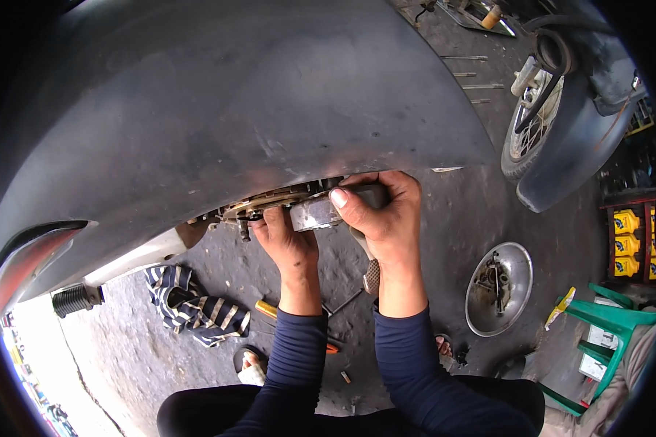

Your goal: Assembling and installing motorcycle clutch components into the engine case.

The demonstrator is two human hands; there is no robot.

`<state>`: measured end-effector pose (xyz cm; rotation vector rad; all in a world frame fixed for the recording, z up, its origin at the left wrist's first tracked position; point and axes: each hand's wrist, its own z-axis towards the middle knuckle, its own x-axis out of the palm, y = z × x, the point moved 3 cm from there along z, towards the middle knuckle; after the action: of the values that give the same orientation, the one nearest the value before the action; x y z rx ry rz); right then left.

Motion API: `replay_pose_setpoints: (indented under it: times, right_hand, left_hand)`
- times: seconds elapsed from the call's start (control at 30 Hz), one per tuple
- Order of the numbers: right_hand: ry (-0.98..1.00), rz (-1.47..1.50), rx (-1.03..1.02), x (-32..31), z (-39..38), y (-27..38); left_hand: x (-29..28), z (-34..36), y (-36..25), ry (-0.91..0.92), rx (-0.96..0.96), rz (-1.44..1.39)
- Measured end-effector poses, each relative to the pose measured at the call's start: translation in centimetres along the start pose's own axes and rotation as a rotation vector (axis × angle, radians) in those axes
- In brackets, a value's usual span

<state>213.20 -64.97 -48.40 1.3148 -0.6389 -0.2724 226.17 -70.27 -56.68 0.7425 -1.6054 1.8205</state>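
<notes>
Below the edge of a large dark grey body panel (240, 95), both my hands work at exposed engine parts (270, 200) of a motorbike. My right hand (386, 226) is closed around a rounded silver and dark metal part (317, 214), with its thumb pressed on top. My left hand (288, 244) is just left of that part, its fingers bent up against the engine. Its fingertips are partly hidden, so what they pinch does not show. The engine's inner side is covered by the panel.
On the ground lie a striped cloth (197, 309), a yellow-handled tool (267, 309) and a metal bowl (471, 306) of small parts. A green plastic stool (612, 320) stands at right. Another motorbike's wheel (521, 142) is at the far right. My feet are below my arms.
</notes>
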Motion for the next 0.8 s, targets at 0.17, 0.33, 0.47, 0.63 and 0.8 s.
replay_pose_setpoints:
  times: [0.17,0.33,0.47,0.63,0.8]
  right_hand:
    - [-0.031,-0.071,-0.058,-0.6,0.3,-0.1]
    - [-0.024,-0.045,-0.052,-0.2,0.4,0.0]
    - [-0.022,-0.049,-0.051,-0.3,0.4,-0.3]
    - [-0.031,-0.038,-0.019,-0.5,0.4,0.0]
    - [-0.033,-0.001,-0.028,-0.4,0.4,-0.3]
  left_hand:
    - [1.1,-0.2,0.4,-0.087,0.011,0.005]
    - [0.9,0.0,0.2,-0.062,-0.001,-0.005]
    - [0.1,0.2,0.3,-0.036,0.011,0.017]
    - [0.3,0.1,0.5,-0.04,0.022,0.0]
    - [0.9,-0.2,0.6,-0.071,0.002,0.014]
